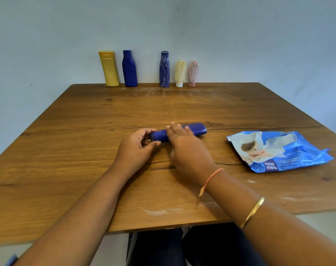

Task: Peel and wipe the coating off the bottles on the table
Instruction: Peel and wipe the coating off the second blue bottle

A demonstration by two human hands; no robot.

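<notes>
Wooden table [86,150] under us, and near its middle lies our dark blue coated plastic bottle [196,129], on its side. Our left hand [136,148] curls round its left end; our right hand [184,143], slightly blurred, lays fairly straight fingers across the body. We'd hold the left firm so nothing rolls, then work a nail under the coating. Crumpled blue wet-wipes pack [278,150] sits toward the right edge; five upright bottles [164,69] line the far edge.

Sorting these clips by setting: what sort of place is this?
Probably a plain home room: a brown wooden table against a bare pale wall, with a crumpled blue plastic pack of wet wipes on it.
</notes>
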